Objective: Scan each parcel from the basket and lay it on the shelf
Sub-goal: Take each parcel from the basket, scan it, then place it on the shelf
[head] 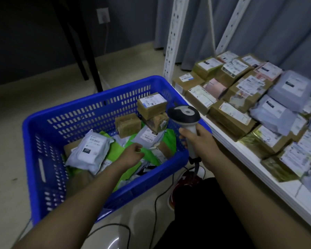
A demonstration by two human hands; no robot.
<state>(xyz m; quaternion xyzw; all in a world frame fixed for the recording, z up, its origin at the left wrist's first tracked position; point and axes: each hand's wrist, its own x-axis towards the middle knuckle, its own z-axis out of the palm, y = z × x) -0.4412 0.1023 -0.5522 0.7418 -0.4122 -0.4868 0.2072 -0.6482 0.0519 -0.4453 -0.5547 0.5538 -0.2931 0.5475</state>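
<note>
A blue plastic basket (43,169) stands on the floor with several parcels inside: a white padded bag (90,150), green mailers (131,153) and small brown boxes (127,124). My left hand (133,155) hovers inside the basket over the green mailers, fingers loosely curled, holding nothing. My right hand (201,142) grips the handle of a grey barcode scanner (184,114) above the basket's right rim. The white shelf (258,169) on the right carries several cardboard boxes (232,117) and grey poly bags (276,112).
The scanner's black cable (158,194) trails over the tiled floor by my knee. White perforated shelf uprights (172,36) rise behind the basket. A dark table leg (83,51) stands at the back left, and a grey curtain hangs behind the shelf.
</note>
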